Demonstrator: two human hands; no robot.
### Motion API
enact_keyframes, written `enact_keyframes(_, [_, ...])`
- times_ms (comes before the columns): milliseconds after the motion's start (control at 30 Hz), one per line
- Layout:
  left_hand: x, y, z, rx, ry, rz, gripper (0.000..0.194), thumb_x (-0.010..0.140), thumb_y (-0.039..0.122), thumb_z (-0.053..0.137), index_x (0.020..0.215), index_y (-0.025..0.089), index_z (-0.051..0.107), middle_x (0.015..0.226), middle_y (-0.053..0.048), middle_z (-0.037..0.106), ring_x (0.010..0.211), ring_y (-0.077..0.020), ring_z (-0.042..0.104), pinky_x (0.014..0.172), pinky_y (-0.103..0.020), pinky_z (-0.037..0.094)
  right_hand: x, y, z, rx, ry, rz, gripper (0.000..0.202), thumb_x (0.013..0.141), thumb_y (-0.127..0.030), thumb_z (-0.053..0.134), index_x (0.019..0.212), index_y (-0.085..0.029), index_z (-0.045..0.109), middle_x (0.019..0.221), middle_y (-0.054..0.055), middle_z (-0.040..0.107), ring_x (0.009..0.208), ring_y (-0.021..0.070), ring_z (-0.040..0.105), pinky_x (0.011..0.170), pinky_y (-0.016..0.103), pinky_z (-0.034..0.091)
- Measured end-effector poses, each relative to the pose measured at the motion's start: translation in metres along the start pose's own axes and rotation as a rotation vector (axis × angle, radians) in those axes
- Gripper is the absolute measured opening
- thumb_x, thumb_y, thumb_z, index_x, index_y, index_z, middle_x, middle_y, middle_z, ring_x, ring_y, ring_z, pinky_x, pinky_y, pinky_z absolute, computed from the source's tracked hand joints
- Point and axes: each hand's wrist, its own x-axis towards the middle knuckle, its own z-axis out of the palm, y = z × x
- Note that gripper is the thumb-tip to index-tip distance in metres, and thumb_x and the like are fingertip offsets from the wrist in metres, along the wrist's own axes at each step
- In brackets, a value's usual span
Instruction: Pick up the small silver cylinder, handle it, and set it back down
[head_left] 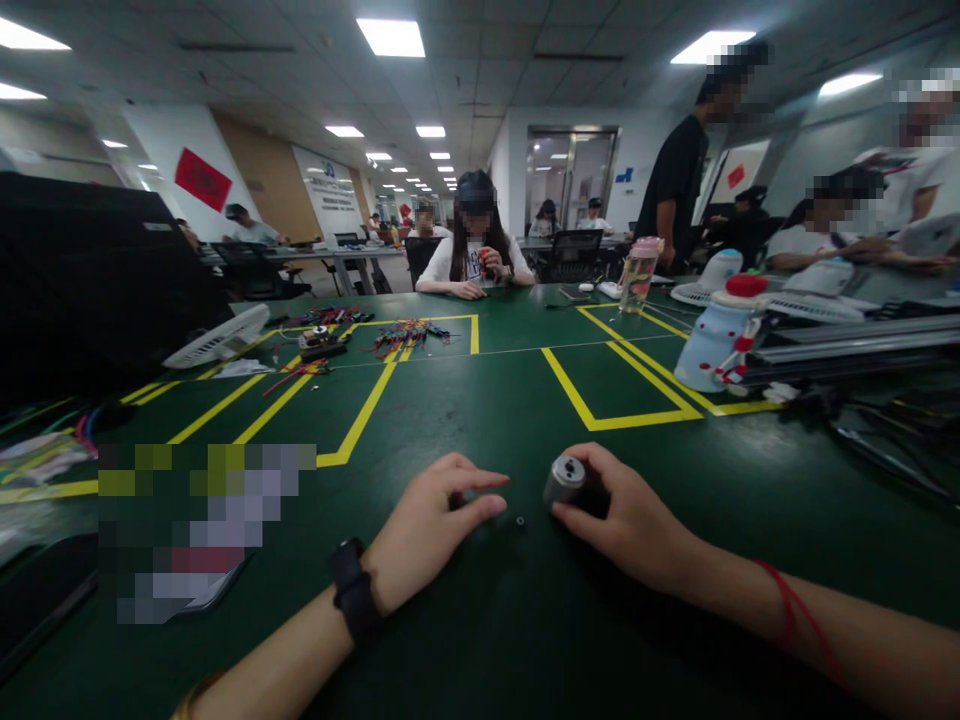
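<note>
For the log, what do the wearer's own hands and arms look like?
Both are gloveless. The left hand has a broad black wristband; a golden-yellow edge farther back is unclear. The right hand has a thin red cord looped around its forearm.

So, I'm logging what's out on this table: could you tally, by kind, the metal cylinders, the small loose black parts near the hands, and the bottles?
Metal cylinder, in the right hand: 1
Small black part, near the left hand: 1
Bottles, a pink-lidded bottle and a blue bottle: 2
Total: 4
</note>
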Motion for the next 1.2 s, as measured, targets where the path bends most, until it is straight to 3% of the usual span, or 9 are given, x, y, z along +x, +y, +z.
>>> enact_keyframes(233, [-0.045, -0.064, -0.062, -0.130, 0.250, -0.308, 0.035, 0.089, 0.049, 0.051, 0.113, 0.027, 0.063, 0.088, -0.001, 0.065, 0.081, -0.0201, 0.060, 0.073, -0.031, 0.047, -0.029, 0.075, -0.096, -0.266, 0.308, 0.255, 0.059, 0.079, -0.051, 0.059, 0.126, -0.019, 0.043, 0.117, 0.013, 0.057, 0.099, 0.0214, 0.060, 0.083, 0.032, 0.050])
enact_keyframes(400, [-0.057, -0.085, -0.063, -0.224, 0.299, -0.297, 0.035, 0.088, 0.048, 0.053, 0.114, 0.025, 0.060, 0.087, 0.000, 0.063, 0.077, -0.0181, 0.061, 0.071, -0.029, 0.048, -0.064, 0.144, -0.159, -0.660, 0.454, 0.407, 0.058, 0.077, -0.059, 0.056, 0.122, -0.023, 0.045, 0.114, 0.017, 0.058, 0.087, 0.0245, 0.062, 0.072, 0.034, 0.049])
enact_keyframes(567, [-0.056, -0.082, -0.058, -0.248, 0.311, -0.296, 0.032, 0.088, 0.047, 0.053, 0.111, 0.026, 0.061, 0.088, 0.000, 0.063, 0.078, -0.0178, 0.061, 0.071, -0.029, 0.048, -0.076, 0.175, -0.181, -0.707, 0.449, 0.513, 0.067, 0.075, -0.066, 0.051, 0.123, -0.020, 0.045, 0.110, 0.018, 0.058, 0.082, 0.0270, 0.063, 0.066, 0.038, 0.050])
enact_keyframes(667, [-0.057, -0.082, -0.058, -0.263, 0.330, -0.290, 0.031, 0.088, 0.046, 0.053, 0.110, 0.026, 0.062, 0.087, 0.000, 0.064, 0.077, -0.0179, 0.061, 0.070, -0.029, 0.048, -0.069, 0.157, -0.172, -0.912, 0.552, 0.424, 0.077, 0.071, -0.072, 0.050, 0.125, -0.017, 0.044, 0.117, 0.023, 0.054, 0.104, 0.0378, 0.056, 0.079, 0.048, 0.046])
enact_keyframes(767, [-0.057, -0.083, -0.058, -0.245, 0.330, -0.276, 0.030, 0.088, 0.046, 0.054, 0.108, 0.026, 0.062, 0.085, 0.000, 0.063, 0.076, -0.0175, 0.061, 0.070, -0.029, 0.048, -0.052, 0.112, -0.138, -0.959, 0.586, 0.100, 0.072, 0.074, -0.068, 0.052, 0.128, -0.020, 0.045, 0.125, 0.020, 0.050, 0.121, 0.0372, 0.044, 0.099, 0.052, 0.036])
enact_keyframes(900, [-0.056, -0.085, -0.058, -0.223, 0.331, -0.274, 0.031, 0.089, 0.047, 0.052, 0.109, 0.026, 0.062, 0.085, 0.000, 0.063, 0.076, -0.0178, 0.061, 0.069, -0.029, 0.048, -0.016, 0.037, -0.058, -0.484, 0.025, -0.180, 0.040, 0.086, -0.050, 0.053, 0.119, -0.028, 0.056, 0.123, 0.005, 0.054, 0.114, 0.0185, 0.050, 0.098, 0.036, 0.042])
enact_keyframes(1033, [-0.058, -0.086, -0.058, -0.186, 0.310, -0.291, 0.031, 0.088, 0.047, 0.053, 0.108, 0.026, 0.063, 0.088, 0.000, 0.065, 0.080, -0.0189, 0.062, 0.073, -0.030, 0.049, 0.017, -0.011, 0.010, -0.250, -0.253, -0.265, 0.032, 0.083, -0.047, 0.060, 0.108, -0.027, 0.066, 0.111, 0.003, 0.058, 0.103, 0.0155, 0.051, 0.091, 0.032, 0.043])
enact_keyframes(1100, [-0.059, -0.086, -0.058, -0.173, 0.297, -0.301, 0.031, 0.088, 0.047, 0.053, 0.108, 0.026, 0.063, 0.089, 0.000, 0.066, 0.082, -0.0193, 0.063, 0.074, -0.031, 0.049, 0.024, -0.017, 0.018, -0.222, -0.281, -0.275, 0.023, 0.086, -0.042, 0.057, 0.095, -0.024, 0.069, 0.101, 0.003, 0.061, 0.095, 0.0142, 0.052, 0.086, 0.031, 0.042])
enact_keyframes(1200, [-0.058, -0.084, -0.058, -0.171, 0.291, -0.305, 0.031, 0.088, 0.047, 0.052, 0.107, 0.026, 0.064, 0.089, -0.001, 0.067, 0.082, -0.0199, 0.063, 0.075, -0.031, 0.049, 0.021, -0.007, -0.015, -0.211, -0.147, -0.195, 0.026, 0.090, -0.039, 0.049, 0.094, -0.021, 0.067, 0.097, 0.004, 0.063, 0.089, 0.0132, 0.054, 0.081, 0.028, 0.043])
